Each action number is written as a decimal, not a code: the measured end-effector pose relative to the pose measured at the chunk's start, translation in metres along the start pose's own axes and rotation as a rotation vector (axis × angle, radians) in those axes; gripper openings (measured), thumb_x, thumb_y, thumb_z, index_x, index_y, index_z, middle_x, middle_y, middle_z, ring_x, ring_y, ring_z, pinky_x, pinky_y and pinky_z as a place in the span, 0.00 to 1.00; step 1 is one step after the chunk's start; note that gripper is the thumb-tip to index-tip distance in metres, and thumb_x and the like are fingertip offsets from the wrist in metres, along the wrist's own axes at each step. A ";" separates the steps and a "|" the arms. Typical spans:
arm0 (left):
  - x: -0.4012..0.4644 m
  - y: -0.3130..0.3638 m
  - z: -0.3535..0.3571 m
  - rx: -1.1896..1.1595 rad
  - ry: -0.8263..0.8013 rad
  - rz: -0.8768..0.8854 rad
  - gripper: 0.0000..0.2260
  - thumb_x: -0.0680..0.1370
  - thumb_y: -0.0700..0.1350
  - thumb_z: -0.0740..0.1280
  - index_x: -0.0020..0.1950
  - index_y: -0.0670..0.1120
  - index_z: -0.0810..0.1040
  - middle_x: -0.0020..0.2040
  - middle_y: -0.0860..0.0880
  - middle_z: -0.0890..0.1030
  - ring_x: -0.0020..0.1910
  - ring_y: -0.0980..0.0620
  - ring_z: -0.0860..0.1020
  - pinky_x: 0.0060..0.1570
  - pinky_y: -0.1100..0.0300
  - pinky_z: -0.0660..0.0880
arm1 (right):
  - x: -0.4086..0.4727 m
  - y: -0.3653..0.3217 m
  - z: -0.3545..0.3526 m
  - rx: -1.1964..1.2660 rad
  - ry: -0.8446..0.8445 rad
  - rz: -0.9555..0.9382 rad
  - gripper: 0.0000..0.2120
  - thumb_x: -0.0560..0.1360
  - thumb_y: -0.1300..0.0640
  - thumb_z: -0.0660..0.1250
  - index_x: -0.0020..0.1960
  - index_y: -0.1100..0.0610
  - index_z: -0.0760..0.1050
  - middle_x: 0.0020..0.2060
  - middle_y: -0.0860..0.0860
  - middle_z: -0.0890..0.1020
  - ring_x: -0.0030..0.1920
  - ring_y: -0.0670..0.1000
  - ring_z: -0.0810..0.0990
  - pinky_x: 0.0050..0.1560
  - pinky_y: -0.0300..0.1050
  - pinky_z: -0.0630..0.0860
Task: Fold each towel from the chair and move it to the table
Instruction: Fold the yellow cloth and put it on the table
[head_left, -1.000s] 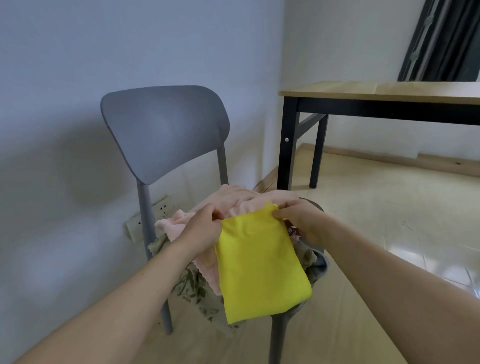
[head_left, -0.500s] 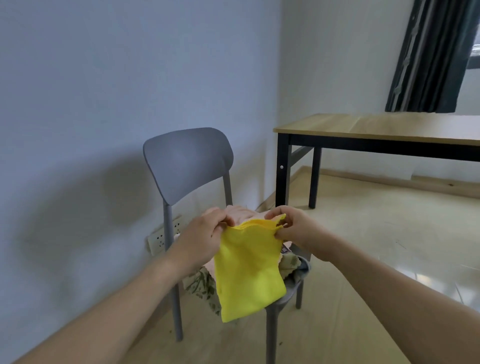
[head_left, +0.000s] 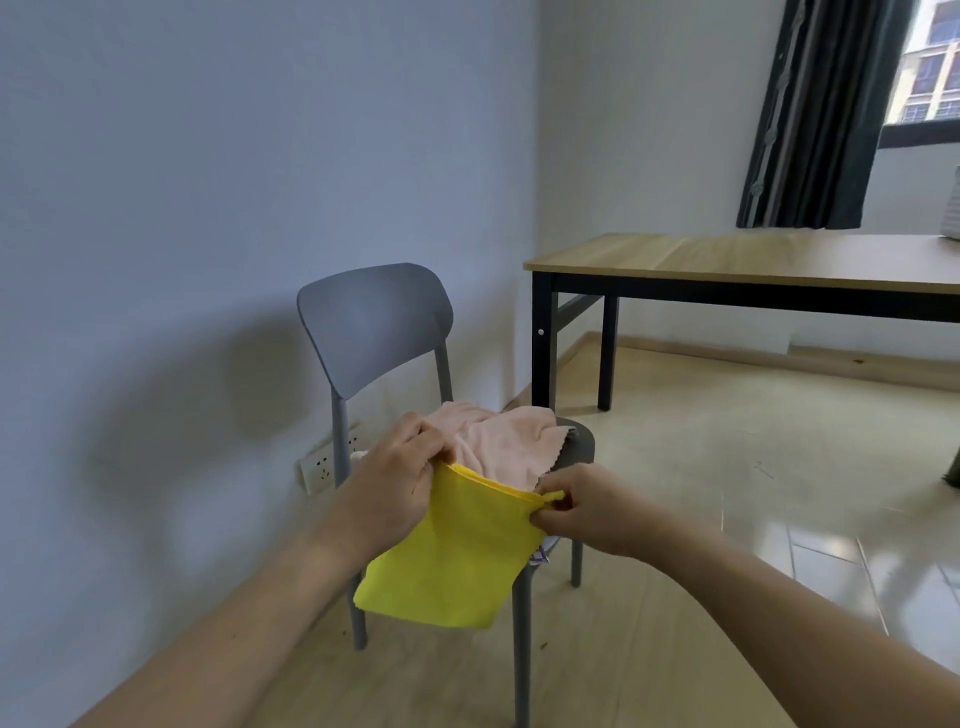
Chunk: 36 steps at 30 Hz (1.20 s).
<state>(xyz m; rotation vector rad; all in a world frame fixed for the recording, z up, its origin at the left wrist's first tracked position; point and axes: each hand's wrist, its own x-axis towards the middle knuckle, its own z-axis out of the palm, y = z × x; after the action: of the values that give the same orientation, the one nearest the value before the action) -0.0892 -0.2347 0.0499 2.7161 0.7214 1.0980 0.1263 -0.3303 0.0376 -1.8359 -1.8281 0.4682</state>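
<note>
A folded yellow towel (head_left: 452, 561) hangs in the air in front of the grey chair (head_left: 374, 322). My left hand (head_left: 400, 473) pinches its upper left corner and my right hand (head_left: 582, 509) pinches its upper right corner. Behind the yellow towel, a crumpled pink towel (head_left: 498, 441) lies on the chair seat. The rest of the pile on the seat is hidden by the yellow towel and my hands. The wooden table (head_left: 753, 260) with black legs stands to the right, beyond the chair.
The chair stands against a pale wall with a white power socket (head_left: 322, 467) low behind it. A dark curtain (head_left: 815, 114) hangs by a window at the upper right. Shiny pale floor (head_left: 727, 467) spreads between the chair and the table.
Both hands have lifted the yellow towel off the chair pile and drawn it toward me. The view has pulled back and swung right, showing more of the table and the window.
</note>
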 end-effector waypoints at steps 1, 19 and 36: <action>-0.006 0.004 0.005 0.011 -0.009 -0.002 0.09 0.76 0.35 0.59 0.44 0.47 0.75 0.46 0.56 0.71 0.43 0.60 0.71 0.43 0.71 0.67 | -0.005 0.002 0.007 0.000 -0.014 0.016 0.05 0.72 0.58 0.67 0.42 0.58 0.81 0.31 0.48 0.76 0.31 0.43 0.71 0.34 0.38 0.69; -0.056 0.008 0.094 0.079 -0.500 -0.422 0.11 0.77 0.37 0.56 0.48 0.47 0.77 0.48 0.47 0.74 0.47 0.49 0.73 0.49 0.56 0.72 | -0.035 0.052 0.071 0.002 -0.059 0.215 0.06 0.70 0.59 0.66 0.38 0.62 0.73 0.31 0.50 0.74 0.31 0.47 0.72 0.33 0.41 0.70; -0.051 0.004 0.092 0.081 -0.408 -0.294 0.19 0.79 0.36 0.54 0.64 0.47 0.78 0.61 0.52 0.76 0.60 0.52 0.67 0.63 0.60 0.64 | -0.032 0.060 0.085 0.081 -0.252 0.202 0.10 0.71 0.59 0.65 0.50 0.50 0.79 0.40 0.44 0.78 0.43 0.45 0.77 0.46 0.43 0.77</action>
<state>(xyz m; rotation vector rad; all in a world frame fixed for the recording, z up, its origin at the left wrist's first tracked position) -0.0566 -0.2567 -0.0484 2.6526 1.0591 0.4424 0.1263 -0.3512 -0.0690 -1.9887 -1.7570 0.8692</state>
